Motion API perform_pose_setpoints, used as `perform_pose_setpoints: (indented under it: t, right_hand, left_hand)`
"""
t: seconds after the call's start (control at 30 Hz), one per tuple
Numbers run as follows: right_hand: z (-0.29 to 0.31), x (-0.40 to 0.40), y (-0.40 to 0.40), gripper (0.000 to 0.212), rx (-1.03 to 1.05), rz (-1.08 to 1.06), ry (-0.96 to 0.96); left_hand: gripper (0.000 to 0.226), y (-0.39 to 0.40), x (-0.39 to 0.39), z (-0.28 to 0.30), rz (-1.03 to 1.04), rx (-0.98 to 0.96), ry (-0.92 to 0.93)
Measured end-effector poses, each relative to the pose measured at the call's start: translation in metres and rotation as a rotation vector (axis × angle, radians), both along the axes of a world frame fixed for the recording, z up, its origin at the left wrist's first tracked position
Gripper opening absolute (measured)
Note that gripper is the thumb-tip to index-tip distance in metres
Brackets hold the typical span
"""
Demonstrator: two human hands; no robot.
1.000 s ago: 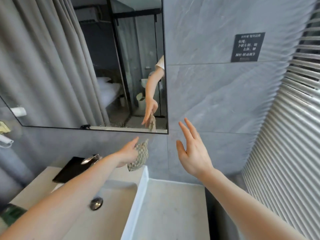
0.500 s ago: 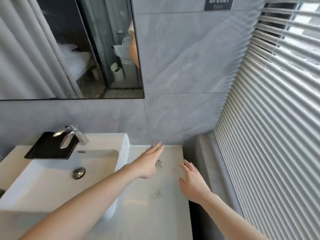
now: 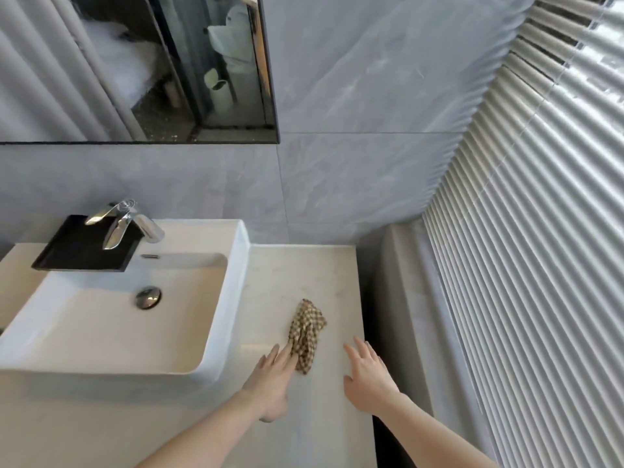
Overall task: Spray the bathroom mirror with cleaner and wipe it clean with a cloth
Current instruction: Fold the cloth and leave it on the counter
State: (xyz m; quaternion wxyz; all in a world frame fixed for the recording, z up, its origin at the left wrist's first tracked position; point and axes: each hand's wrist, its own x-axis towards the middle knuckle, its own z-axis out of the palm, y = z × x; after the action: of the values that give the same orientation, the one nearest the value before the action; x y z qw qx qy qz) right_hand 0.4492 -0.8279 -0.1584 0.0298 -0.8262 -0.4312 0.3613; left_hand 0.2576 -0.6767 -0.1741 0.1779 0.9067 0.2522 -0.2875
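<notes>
Head view: a checked brown-and-cream cloth [image 3: 306, 334] lies crumpled on the pale stone countertop [image 3: 304, 271], to the right of the white basin [image 3: 111, 319] and nearer the counter's right edge than its back edge. The left hand [image 3: 273, 383] lies low over the counter with its fingers stretched forward; the fingertips touch the near left end of the cloth, and nothing is gripped. The right hand [image 3: 368, 374] hovers just to the right of the cloth, fingers spread and relaxed, apart from the fabric and holding nothing. The two hands are set apart, with the cloth's near end between them.

The mirror [image 3: 135, 69] hangs on the grey tiled wall [image 3: 354, 96] at upper left, well above the hands; its dark frame ends at a lower right corner above the basin's right side. Bare counter stretches between the cloth and the back wall, and a narrower strip runs between the cloth and the basin's raised right wall. On the right the countertop ends in a straight edge, with a dark gap below it and then a pale ledge [image 3: 408, 298] running under the slatted blinds [image 3: 540, 231]. The right hand sits close to that edge. A chrome faucet [image 3: 125, 221] stands on a black tray [image 3: 81, 248] at the basin's back left, far from both hands.
</notes>
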Motion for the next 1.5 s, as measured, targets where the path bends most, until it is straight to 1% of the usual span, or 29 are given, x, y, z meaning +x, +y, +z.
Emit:
perform_pose_setpoints:
  t: [0.1,0.2,0.27,0.33,0.4,0.53,0.6,0.7,0.77,0.83,0.87,0.93,1.03,1.1,1.13,1.2,1.27,1.3,1.33,1.4,1.47,1.5]
  right_hand:
    - [-0.013,0.0,0.016,0.073,-0.021,0.059,-0.011]
    - [-0.023,0.001,0.037,0.071,-0.026,0.018,0.022]
    - [-0.029,0.004,0.052,0.071,-0.021,-0.029,0.052]
    - [-0.034,0.01,0.065,0.071,-0.012,-0.078,0.068]
    - [-0.039,0.016,0.077,0.069,0.002,-0.094,0.068]
    - [-0.054,0.022,0.101,0.067,0.037,-0.058,0.073]
    - [-0.061,0.02,0.116,0.067,0.071,-0.137,0.089]
    - [-0.069,0.021,0.136,0.063,0.091,-0.359,0.098]
    - [-0.073,0.025,0.146,0.048,0.073,-0.451,0.111]
    - [-0.076,0.032,0.148,0.025,0.047,-0.475,0.113]
    - [-0.077,0.035,0.147,0.019,0.036,-0.469,0.108]
    - [-0.077,0.041,0.141,0.014,0.054,-0.472,0.089]
    - [-0.075,0.044,0.126,0.006,0.152,-0.543,0.062]
    - [-0.078,0.043,0.114,0.006,0.168,-0.524,0.043]
    - [-0.082,0.042,0.107,0.012,0.181,-0.494,0.033]
    - [-0.086,0.038,0.097,0.033,0.283,-0.392,-0.027]
    - [-0.085,0.03,0.092,0.047,0.417,-0.198,-0.091]
    - [-0.085,0.025,0.091,0.051,0.448,-0.092,-0.097]
    - [-0.084,0.018,0.091,0.055,0.431,0.001,-0.069]
    - [-0.084,0.007,0.092,0.067,0.309,0.125,0.009]
    - [-0.094,0.002,0.091,0.074,0.178,0.224,-0.013]
    - [-0.098,0.002,0.091,0.075,0.161,0.265,-0.056]
  left_hand:
    - [0.08,0.007,0.009,-0.008,0.226,-0.084,-0.075]
    - [0.062,0.018,0.022,-0.026,0.54,-0.132,-0.173]
    - [0.055,0.027,0.03,-0.037,0.635,-0.131,-0.206]
    - [0.056,0.035,0.038,-0.048,0.72,-0.131,-0.216]
    - [0.054,0.043,0.046,-0.057,0.776,-0.125,-0.237]
    - [0.034,0.049,0.062,-0.07,0.804,-0.091,-0.268]
    - [0.024,0.052,0.068,-0.074,0.816,-0.083,-0.26]
    - [0.017,0.058,0.07,-0.08,0.864,-0.121,-0.26]
    - [0.013,0.065,0.068,-0.08,0.918,-0.138,-0.311]
    - [0.012,0.073,0.063,-0.076,0.977,-0.132,-0.397]
    - [0.012,0.078,0.06,-0.073,1.01,-0.117,-0.432]
    - [0.017,0.087,0.051,-0.07,1.05,-0.063,-0.476]
    - [0.027,0.095,0.036,-0.069,1.036,0.007,-0.457]
    - [0.019,0.091,0.029,-0.068,0.94,0.06,-0.456]
    - [0.018,0.087,0.027,-0.068,0.871,0.099,-0.477]
    - [0.033,0.071,0.028,-0.067,0.714,0.139,-0.54]
    - [0.046,0.051,0.03,-0.065,0.54,0.144,-0.569]
    - [0.053,0.04,0.031,-0.067,0.462,0.138,-0.561]
    - [0.059,0.029,0.031,-0.069,0.397,0.121,-0.535]
    - [0.07,0.016,0.028,-0.078,0.341,0.092,-0.418]
    - [0.076,0.017,0.022,-0.091,0.33,0.12,-0.299]
    - [0.078,0.021,0.019,-0.097,0.307,0.14,-0.269]
